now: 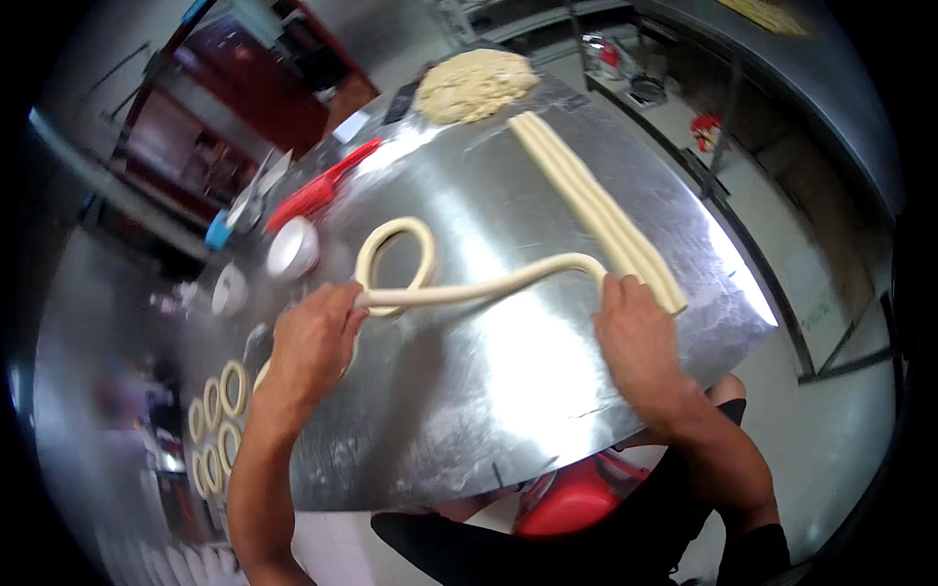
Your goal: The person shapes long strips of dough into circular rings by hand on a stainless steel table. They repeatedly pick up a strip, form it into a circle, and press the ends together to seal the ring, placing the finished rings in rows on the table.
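Both forearms enter from the lower edge, bare, angled up onto the counter (508, 391). Left hand (315, 340) knuckles up, fingers curled shut around one end of a dough rope (489, 288), right where the rope crosses itself at the base of a loop (396, 256). Right hand (640, 332) palm down, fingers bent and pressed on the rope's other end where it curves back toward the hand; cannot tell if it is actually gripping or only pressing.

Dough rope: pale cream, smooth, soft, round section. Runs roughly level between the two hands, slightly sagging upward to the right, lying flat on the counter. The loop sits just beyond the left hand, closed teardrop shape.

Counter: bright stainless steel sheet, glare patches, thin flour dusting near the front edge.

Long straight dough strips (596, 210), same pale dough, lie side by side touching, diagonal from far centre down to just beside the right hand's fingertips. Crumbly beige dough mound (476, 85) at the far end, near the strips' top. Finished dough rings (220, 415) in rows at lower left, left of the left forearm. White round bowl (292, 247) and red plastic tool (322, 190) beyond the left hand, apart from it.
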A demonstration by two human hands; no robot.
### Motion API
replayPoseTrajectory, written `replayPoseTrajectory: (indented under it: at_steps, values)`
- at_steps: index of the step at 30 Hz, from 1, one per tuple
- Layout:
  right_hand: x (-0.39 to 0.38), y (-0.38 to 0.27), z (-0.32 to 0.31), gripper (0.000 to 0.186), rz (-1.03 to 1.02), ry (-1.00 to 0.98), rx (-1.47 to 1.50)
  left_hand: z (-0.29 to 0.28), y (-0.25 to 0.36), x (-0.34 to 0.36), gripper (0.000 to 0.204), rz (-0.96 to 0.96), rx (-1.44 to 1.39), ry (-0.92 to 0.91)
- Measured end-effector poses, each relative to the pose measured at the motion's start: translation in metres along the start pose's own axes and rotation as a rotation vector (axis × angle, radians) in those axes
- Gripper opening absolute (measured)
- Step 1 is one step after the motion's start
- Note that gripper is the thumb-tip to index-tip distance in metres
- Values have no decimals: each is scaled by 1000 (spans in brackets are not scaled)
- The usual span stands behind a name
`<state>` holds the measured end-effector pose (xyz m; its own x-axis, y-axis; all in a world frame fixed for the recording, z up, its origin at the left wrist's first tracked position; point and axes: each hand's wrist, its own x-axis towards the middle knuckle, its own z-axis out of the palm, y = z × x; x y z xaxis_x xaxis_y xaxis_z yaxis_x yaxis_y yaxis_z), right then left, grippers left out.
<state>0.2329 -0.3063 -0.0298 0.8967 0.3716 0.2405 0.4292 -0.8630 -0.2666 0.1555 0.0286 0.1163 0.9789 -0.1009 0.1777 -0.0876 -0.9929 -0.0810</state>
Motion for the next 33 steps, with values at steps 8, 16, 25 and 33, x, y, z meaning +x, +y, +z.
replayPoseTrajectory:
  at_steps: [8, 16, 25, 33]
  values:
    - [2, 1, -23, 23, -384, -159, -39, 55, -32, -192, 30, -343, -351, 6]
    - [-6, -150, -3, 35, -752, -267, 173, 85, -24, -225, 30, -481, -486, 61]
    - [-18, -269, 52, 25, -874, -323, 307, 91, -32, -224, 22, -451, -468, 89]
    - [-24, -258, 57, 22, -802, -295, 333, 101, -35, -232, 22, -438, -519, 113]
